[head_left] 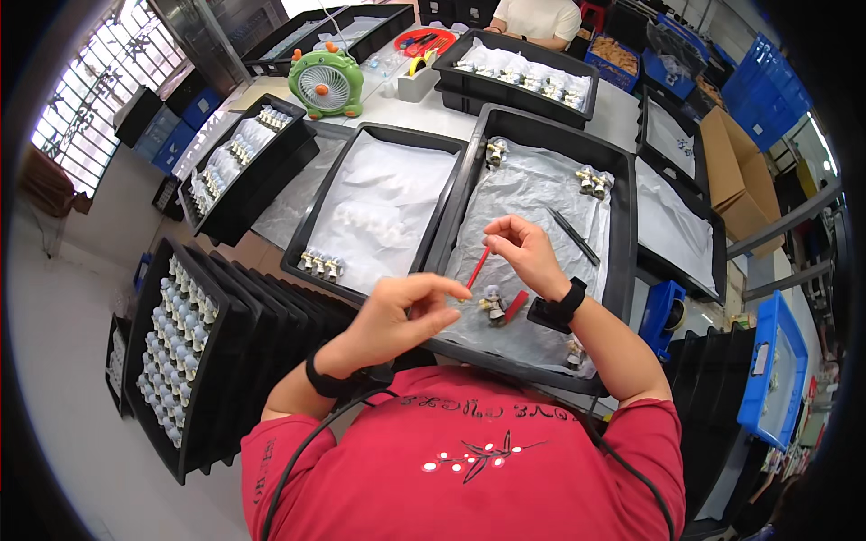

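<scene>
Over the lined black tray [622, 212] in front of me, my right hand [528, 257] pinches the upper end of a thin red stick [478, 268], possibly a pen. The stick slants down to the left. Its lower end reaches the index fingertip of my left hand [392, 316], whose thumb and index finger are apart. Whether they touch, I cannot tell. Below the hands a small figurine [492, 302] with a pale head and dark clothes lies on the liner. A short red piece [516, 306], like a cap, lies against its right side.
Two dark pens [575, 236] lie in the tray, with more figurines [593, 182] near its edges. Left is another lined tray [379, 180] with a few figurines. A green fan [325, 83] stands farther back. Stacked trays of figurines [176, 347] flank me. Another person [538, 18] sits opposite.
</scene>
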`<state>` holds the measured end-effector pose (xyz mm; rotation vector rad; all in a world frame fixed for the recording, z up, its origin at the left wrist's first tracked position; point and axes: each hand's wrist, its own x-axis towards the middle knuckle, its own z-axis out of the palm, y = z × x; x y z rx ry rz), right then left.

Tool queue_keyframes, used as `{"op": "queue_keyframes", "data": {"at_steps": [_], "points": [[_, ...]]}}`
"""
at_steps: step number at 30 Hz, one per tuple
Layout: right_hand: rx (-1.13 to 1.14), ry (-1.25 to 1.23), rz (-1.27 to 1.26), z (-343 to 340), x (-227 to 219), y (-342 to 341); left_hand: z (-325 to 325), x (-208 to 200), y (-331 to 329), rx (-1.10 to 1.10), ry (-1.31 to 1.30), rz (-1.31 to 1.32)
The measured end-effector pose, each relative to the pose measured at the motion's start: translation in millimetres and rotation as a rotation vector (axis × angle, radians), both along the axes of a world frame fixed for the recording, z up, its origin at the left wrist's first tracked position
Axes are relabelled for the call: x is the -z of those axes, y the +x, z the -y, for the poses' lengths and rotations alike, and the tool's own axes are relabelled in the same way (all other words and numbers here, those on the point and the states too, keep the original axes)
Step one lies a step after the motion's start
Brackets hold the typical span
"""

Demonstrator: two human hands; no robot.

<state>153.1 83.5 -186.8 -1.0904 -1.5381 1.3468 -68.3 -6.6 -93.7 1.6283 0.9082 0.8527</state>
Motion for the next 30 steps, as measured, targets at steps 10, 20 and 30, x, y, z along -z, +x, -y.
{"op": "queue_keyframes", "data": {"at_steps": [10, 20, 30], "points": [[-0.045, -0.01, 0.074, 5.9, 0.8, -6.0, -2.1, 61.8, 17.4, 0.077, 0.491, -0.275], [0.002, 0.015, 0.026, 5.4, 0.2, -6.0, -3.6, 62.8, 17.9, 0.125, 0.533, -0.354], [-0.074, -0.027, 0.117, 10.7, -5.3, -7.8, -4.0, 64.0, 18.7, 0.132, 0.537, -0.341]]}}
